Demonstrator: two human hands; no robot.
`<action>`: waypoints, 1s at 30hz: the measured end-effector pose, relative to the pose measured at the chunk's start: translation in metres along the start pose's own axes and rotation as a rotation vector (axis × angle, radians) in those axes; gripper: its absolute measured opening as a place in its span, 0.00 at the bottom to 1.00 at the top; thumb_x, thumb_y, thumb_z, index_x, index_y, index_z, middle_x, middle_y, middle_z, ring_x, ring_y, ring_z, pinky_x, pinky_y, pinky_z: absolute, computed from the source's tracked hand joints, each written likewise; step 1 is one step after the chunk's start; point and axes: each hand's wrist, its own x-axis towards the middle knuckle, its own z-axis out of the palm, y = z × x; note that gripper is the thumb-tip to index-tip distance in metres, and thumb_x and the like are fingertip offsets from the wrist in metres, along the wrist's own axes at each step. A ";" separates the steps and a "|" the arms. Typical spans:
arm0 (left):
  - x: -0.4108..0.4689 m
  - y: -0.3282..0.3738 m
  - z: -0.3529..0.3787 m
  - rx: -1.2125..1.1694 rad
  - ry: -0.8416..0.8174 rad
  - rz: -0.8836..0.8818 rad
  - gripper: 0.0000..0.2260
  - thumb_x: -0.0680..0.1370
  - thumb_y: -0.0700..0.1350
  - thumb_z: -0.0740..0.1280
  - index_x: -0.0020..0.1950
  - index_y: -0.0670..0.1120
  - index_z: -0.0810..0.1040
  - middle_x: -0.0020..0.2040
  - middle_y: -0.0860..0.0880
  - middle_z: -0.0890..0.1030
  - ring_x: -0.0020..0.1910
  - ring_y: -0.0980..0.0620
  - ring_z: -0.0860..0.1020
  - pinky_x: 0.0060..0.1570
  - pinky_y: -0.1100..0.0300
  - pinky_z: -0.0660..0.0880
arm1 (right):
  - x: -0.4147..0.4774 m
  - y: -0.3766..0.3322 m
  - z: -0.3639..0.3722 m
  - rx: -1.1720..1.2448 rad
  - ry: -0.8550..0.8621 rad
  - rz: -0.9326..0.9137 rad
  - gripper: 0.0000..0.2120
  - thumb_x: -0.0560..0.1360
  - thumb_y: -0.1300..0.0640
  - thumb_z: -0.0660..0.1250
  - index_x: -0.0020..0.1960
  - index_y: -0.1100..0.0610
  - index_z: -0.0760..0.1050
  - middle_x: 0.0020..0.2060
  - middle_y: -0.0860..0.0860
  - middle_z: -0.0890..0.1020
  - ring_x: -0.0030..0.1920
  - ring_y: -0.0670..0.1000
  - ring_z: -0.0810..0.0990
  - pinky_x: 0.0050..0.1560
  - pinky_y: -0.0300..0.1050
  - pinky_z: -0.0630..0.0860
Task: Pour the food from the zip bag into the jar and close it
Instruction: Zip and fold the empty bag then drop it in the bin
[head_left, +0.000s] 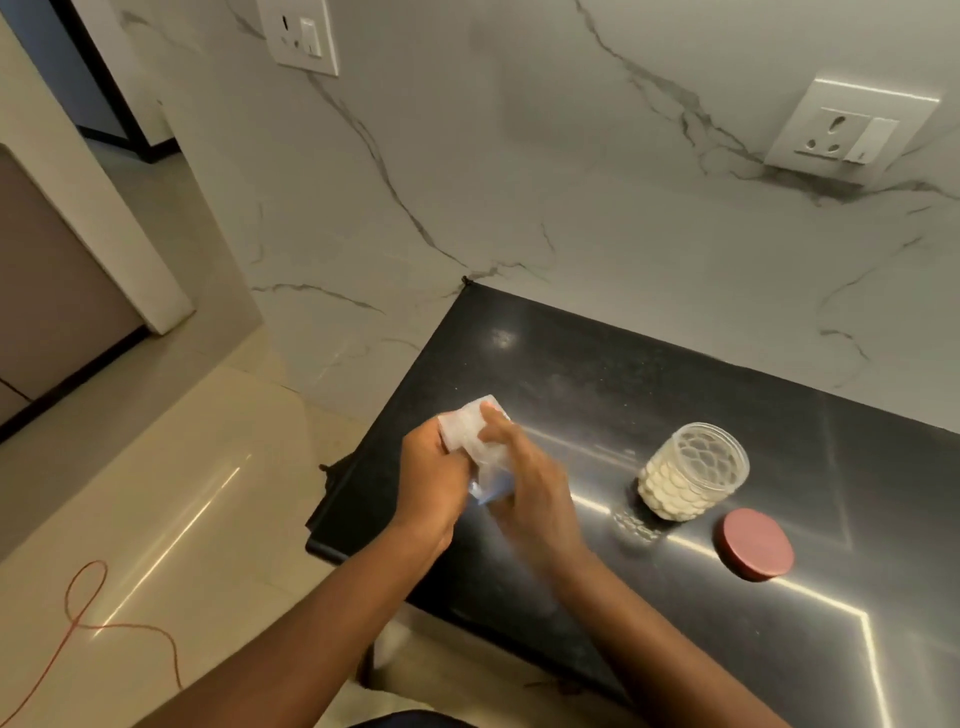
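A crumpled clear zip bag (470, 426) is held between both hands above the left part of the black counter (597, 384). My left hand (434, 475) grips its left side and my right hand (524, 480) presses on its right side, blurred. To the right, a clear patterned jar (691, 473) stands open on the counter, about half full of pale round food pieces. Its round pink lid (756, 543) lies flat on the counter just right of and nearer than the jar.
A marble wall with two socket plates (852, 130) (301, 36) rises behind the counter. The counter's left edge (332, 499) drops to a beige floor where an orange cable (83, 618) lies.
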 end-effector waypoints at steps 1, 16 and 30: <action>0.009 0.001 -0.006 0.006 -0.025 0.024 0.08 0.82 0.35 0.69 0.51 0.45 0.85 0.43 0.51 0.87 0.43 0.53 0.86 0.35 0.69 0.80 | 0.002 -0.007 0.012 0.041 -0.036 0.006 0.34 0.77 0.56 0.69 0.80 0.52 0.61 0.71 0.55 0.77 0.70 0.45 0.76 0.70 0.37 0.73; 0.169 0.008 -0.118 -0.297 -0.281 -0.347 0.14 0.86 0.46 0.65 0.67 0.40 0.80 0.59 0.39 0.86 0.57 0.41 0.86 0.52 0.50 0.85 | 0.108 -0.045 0.129 0.350 -0.046 0.467 0.20 0.81 0.53 0.59 0.68 0.37 0.77 0.79 0.45 0.70 0.77 0.43 0.69 0.73 0.42 0.72; 0.302 -0.081 -0.203 -0.160 -0.142 -0.513 0.10 0.78 0.37 0.75 0.59 0.37 0.84 0.51 0.40 0.88 0.44 0.48 0.87 0.37 0.61 0.84 | 0.214 0.037 0.276 0.186 -0.155 0.950 0.10 0.74 0.59 0.77 0.52 0.54 0.78 0.47 0.50 0.85 0.43 0.48 0.84 0.38 0.36 0.80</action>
